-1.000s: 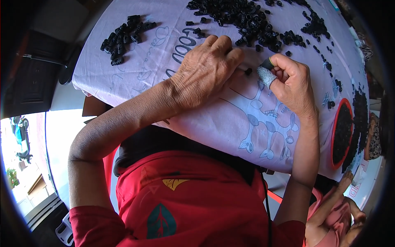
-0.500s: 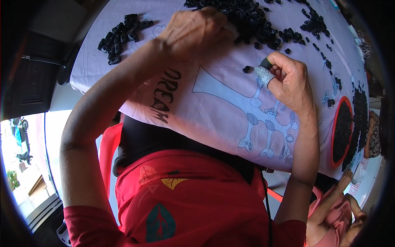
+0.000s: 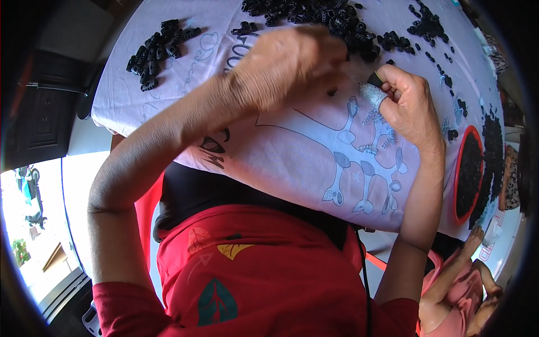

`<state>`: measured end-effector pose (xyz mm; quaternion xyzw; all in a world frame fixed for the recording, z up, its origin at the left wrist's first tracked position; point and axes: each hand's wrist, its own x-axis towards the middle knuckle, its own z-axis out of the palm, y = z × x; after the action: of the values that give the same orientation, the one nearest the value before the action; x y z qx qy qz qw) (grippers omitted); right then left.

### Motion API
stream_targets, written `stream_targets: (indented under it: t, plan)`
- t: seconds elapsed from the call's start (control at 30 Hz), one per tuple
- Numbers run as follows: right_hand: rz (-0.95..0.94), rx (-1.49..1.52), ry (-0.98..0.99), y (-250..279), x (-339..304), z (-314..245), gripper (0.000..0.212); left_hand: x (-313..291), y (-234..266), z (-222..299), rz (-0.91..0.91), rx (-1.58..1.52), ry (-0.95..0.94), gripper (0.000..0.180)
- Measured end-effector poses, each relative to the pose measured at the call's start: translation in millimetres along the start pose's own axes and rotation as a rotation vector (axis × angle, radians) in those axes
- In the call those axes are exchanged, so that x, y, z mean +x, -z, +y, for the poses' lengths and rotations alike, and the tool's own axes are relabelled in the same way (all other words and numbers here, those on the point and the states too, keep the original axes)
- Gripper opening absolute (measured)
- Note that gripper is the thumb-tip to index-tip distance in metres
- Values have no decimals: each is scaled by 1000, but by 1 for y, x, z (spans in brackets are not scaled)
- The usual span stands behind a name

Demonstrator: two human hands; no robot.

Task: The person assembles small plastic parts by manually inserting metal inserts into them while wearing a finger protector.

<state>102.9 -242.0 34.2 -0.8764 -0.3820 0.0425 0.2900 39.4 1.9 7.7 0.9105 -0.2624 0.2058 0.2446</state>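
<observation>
My left hand [image 3: 289, 64] reaches over the cloth beside the large pile of small black plastic pieces [image 3: 351, 25]. Its fingers are smeared by motion, so what they hold, if anything, is not visible. To its right, my right hand [image 3: 412, 106] is closed in a pinch, with a pale speckled cover [image 3: 373, 94] on the thumb and a dark one [image 3: 375, 79] on the index finger. Whatever sits between those fingertips is too hidden to name. Silvery-blue thin bits [image 3: 386, 132] lie on the cloth just below this hand. A single black piece [image 3: 332, 91] rests between the hands.
A pink printed cloth [image 3: 269, 163] covers the table. Ridged black pieces [image 3: 150, 59] form a group at the left; smaller black ones [image 3: 429, 27] scatter at the far right. Near the right edge stands a red-rimmed tray [image 3: 456, 194] of black bits. Another person's arm [image 3: 452, 269] shows at lower right.
My left hand has moved right and nearer to me, close to the right hand. My right hand has shifted slightly right and stays pinched.
</observation>
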Motion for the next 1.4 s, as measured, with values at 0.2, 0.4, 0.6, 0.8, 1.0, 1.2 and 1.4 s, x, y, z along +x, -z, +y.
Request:
stream_targets:
  t: [0.2, 0.4, 0.6, 0.8, 1.0, 1.2, 1.4]
  plan:
    - [-34, -34, -12, 6, -2, 0, 12, -11, -10, 6, -59, -59, 55, 19]
    - [20, -38, 48, 0, -1, -1, 11, 11, 28, -44, 81, 92, 324, 18]
    - [58, -29, 34, 1, 0, -5, 12, 60, 5, -46, 162, 174, 61, 25]
    - [-10, -14, -40, 9, -1, 10, 13, 85, -18, -8, -261, 81, 179, 46]
    - [-23, -104, -26, 12, 0, 8, 14, 69, -30, -11, -152, 156, 101, 39]
    - [-2, -130, -14, 12, -1, 12, 13, 29, -43, -9, 50, 233, 9, 26]
    - [2, -119, 4, 10, -1, 8, 13, -5, -19, 18, -39, 204, 37, 23]
